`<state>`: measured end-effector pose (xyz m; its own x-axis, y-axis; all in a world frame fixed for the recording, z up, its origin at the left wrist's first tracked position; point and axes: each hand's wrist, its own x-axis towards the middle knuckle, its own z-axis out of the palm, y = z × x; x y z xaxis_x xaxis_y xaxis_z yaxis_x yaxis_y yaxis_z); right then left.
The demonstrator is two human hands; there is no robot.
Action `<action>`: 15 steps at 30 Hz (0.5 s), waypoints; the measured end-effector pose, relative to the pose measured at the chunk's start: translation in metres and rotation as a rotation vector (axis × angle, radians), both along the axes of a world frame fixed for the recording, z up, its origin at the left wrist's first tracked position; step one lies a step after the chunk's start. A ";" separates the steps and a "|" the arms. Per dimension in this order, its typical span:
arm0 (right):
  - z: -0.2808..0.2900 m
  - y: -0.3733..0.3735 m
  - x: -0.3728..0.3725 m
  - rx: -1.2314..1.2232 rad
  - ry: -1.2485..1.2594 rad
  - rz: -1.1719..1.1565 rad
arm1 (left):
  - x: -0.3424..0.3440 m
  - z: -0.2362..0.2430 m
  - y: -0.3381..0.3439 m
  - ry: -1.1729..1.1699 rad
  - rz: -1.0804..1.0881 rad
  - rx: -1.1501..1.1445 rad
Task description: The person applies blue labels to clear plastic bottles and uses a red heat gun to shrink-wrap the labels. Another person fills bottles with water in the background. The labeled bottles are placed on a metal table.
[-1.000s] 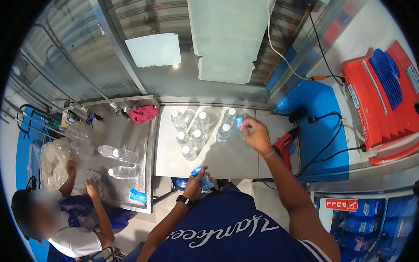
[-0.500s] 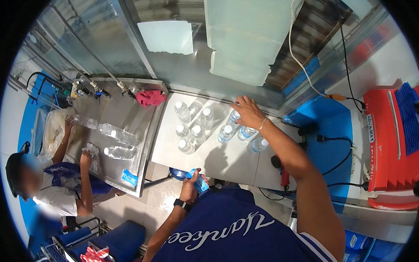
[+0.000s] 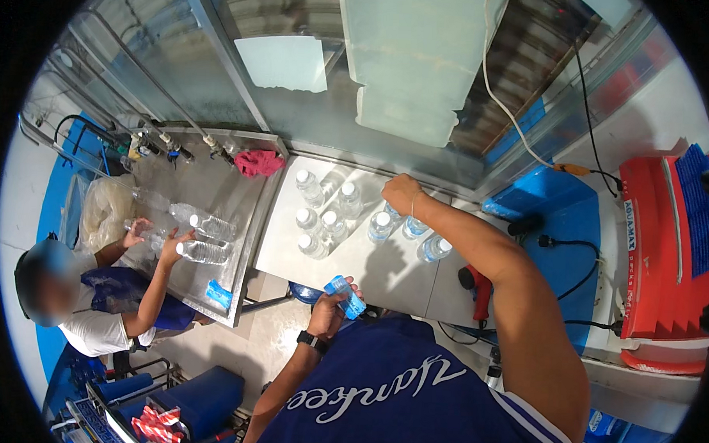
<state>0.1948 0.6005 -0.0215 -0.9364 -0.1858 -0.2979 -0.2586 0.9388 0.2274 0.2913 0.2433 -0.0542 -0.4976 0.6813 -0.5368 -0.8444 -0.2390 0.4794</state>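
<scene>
My left hand (image 3: pixel 329 313) is closed on a small stack of flat blue bottle labels (image 3: pixel 345 297), held just off the near edge of the white table. Across the table, my right hand (image 3: pixel 403 193) is curled down over the top of a labelled plastic water bottle (image 3: pixel 394 211); its fingertips are partly hidden. Close by stand more blue-labelled bottles, one to the left (image 3: pixel 381 227), one in front (image 3: pixel 414 227) and one nearer me (image 3: pixel 434 248). Farther left, several clear bottles (image 3: pixel 332 225) with white caps stand upright without labels.
At left, a co-worker (image 3: pixel 125 292) handles bottles over a steel sink table (image 3: pixel 252 241) with taps and a pink cloth (image 3: pixel 258 163). Another blue label bundle (image 3: pixel 218 293) lies there. A red heat gun (image 3: pixel 481 292) rests right of the bottles, near cables and a red container (image 3: pixel 666 248).
My right hand has shifted slightly left and its fingers have curled in over the bottle top. My left hand has raised the labels slightly and moved right. The co-worker's hands have come closer together.
</scene>
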 end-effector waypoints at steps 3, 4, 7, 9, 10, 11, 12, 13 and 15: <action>-0.008 0.010 0.001 0.054 0.072 -0.110 | -0.005 0.002 0.007 0.026 -0.041 -0.041; -0.010 0.014 -0.002 0.080 0.091 -0.145 | -0.007 0.002 0.010 0.064 -0.042 -0.017; 0.002 0.033 -0.007 0.109 0.002 -0.200 | -0.012 0.006 0.017 0.135 -0.055 0.002; 0.013 0.031 0.003 0.023 -0.029 -0.210 | -0.014 0.010 0.019 0.181 -0.065 0.002; 0.024 0.031 0.007 -0.052 0.008 -0.216 | -0.015 0.014 0.020 0.188 -0.054 -0.007; 0.036 0.031 0.009 -0.119 0.029 -0.237 | -0.017 0.017 0.020 0.230 -0.066 -0.055; 0.047 0.026 0.016 -0.146 0.188 -0.239 | -0.019 0.021 0.021 0.267 -0.079 -0.078; 0.055 0.016 0.031 -0.167 0.329 -0.258 | -0.022 0.024 0.021 0.286 -0.107 -0.122; 0.068 -0.005 0.061 -0.346 0.605 -0.300 | -0.023 0.029 0.026 0.332 0.017 -0.107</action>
<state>0.2556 0.5953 0.0462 -0.9431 0.1134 0.3124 0.0956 0.9928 -0.0717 0.2685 0.2698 -0.0255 -0.6679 0.6201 -0.4117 -0.6342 -0.1846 0.7508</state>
